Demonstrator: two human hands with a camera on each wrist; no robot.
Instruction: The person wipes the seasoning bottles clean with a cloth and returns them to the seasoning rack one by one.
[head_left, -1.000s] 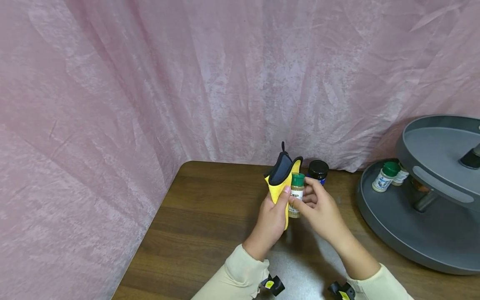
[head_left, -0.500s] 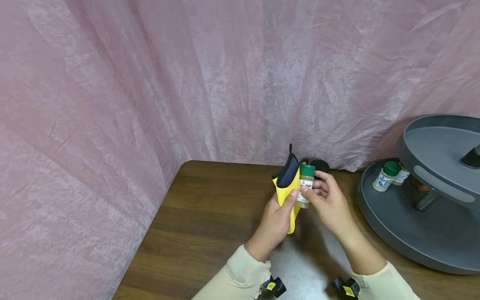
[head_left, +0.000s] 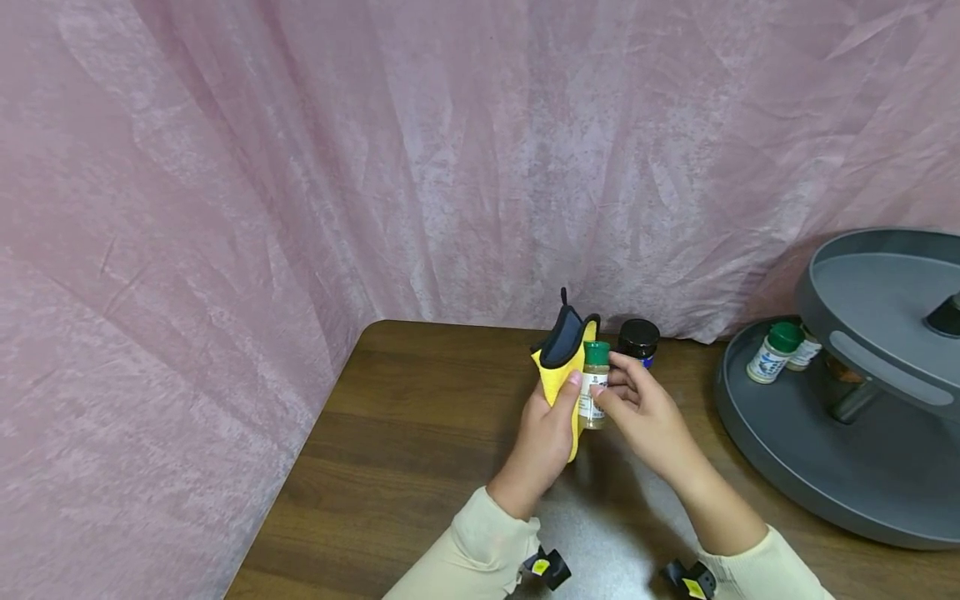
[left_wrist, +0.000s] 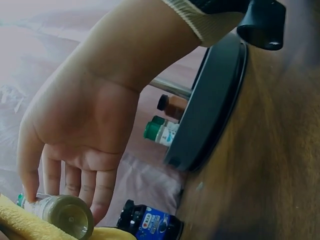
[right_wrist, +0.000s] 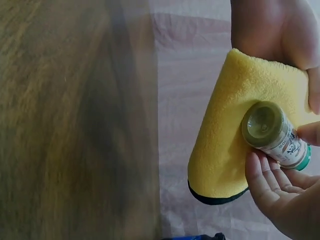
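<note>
My left hand (head_left: pixel 538 437) grips a yellow, fleecy cloth mitt (head_left: pixel 557 385) with black trim and a hanging loop, held upright. Right beside it, my right hand (head_left: pixel 651 421) holds a small spice jar (head_left: pixel 592 396) between thumb and fingers. The jar has a green cap and a white label. In the right wrist view, the mitt (right_wrist: pixel 225 130) spreads behind the jar (right_wrist: pixel 265 122), whose base faces the camera. From the left wrist, the right palm (left_wrist: pixel 85 120) shows with its fingers round the jar (left_wrist: pixel 70 215); yellow cloth (left_wrist: pixel 25 220) lies along it.
A black-lidded jar (head_left: pixel 638 337) with a blue label stands behind the right hand on the wooden table (head_left: pixel 405 433). To the right is a grey two-tier round rack (head_left: pixel 761 458). Green-capped jars (head_left: pixel 768 360) stand on its lower tier. A pink curtain (head_left: pixel 465 167) hangs behind.
Both hands, with mitt and spice jar, shifted right and then back left. The black-lidded jar, largely covered half a second ago, shows again. The jar's label has turned slightly.
</note>
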